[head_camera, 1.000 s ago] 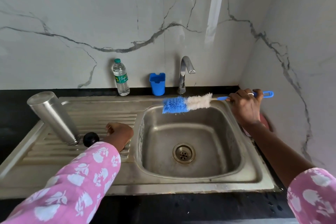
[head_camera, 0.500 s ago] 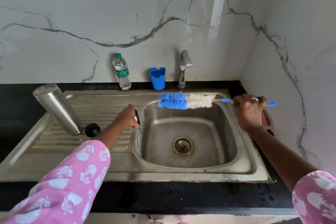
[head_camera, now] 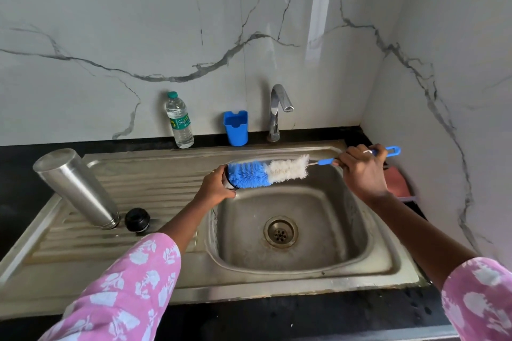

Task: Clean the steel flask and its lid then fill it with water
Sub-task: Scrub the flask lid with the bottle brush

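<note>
The steel flask (head_camera: 74, 188) stands upside down on the drainboard at the left, with a black round stopper (head_camera: 137, 220) beside its mouth. My left hand (head_camera: 214, 188) grips a small lid (head_camera: 228, 183) over the sink's left edge; my fingers hide most of it. Its open side meets the blue tip of the bottle brush (head_camera: 266, 171). My right hand (head_camera: 363, 171) grips the brush's blue handle and holds the brush level above the basin.
The steel sink basin (head_camera: 346, 230) with its drain lies below the brush. Behind it stand the tap (head_camera: 279, 108), a blue holder (head_camera: 236, 127) and a plastic water bottle (head_camera: 180, 122). A reddish pad (head_camera: 396, 183) lies at the right by the wall.
My left hand picked a small lid off the drainboard and carried it right and up to the brush tip. My right hand kept the brush over the basin.
</note>
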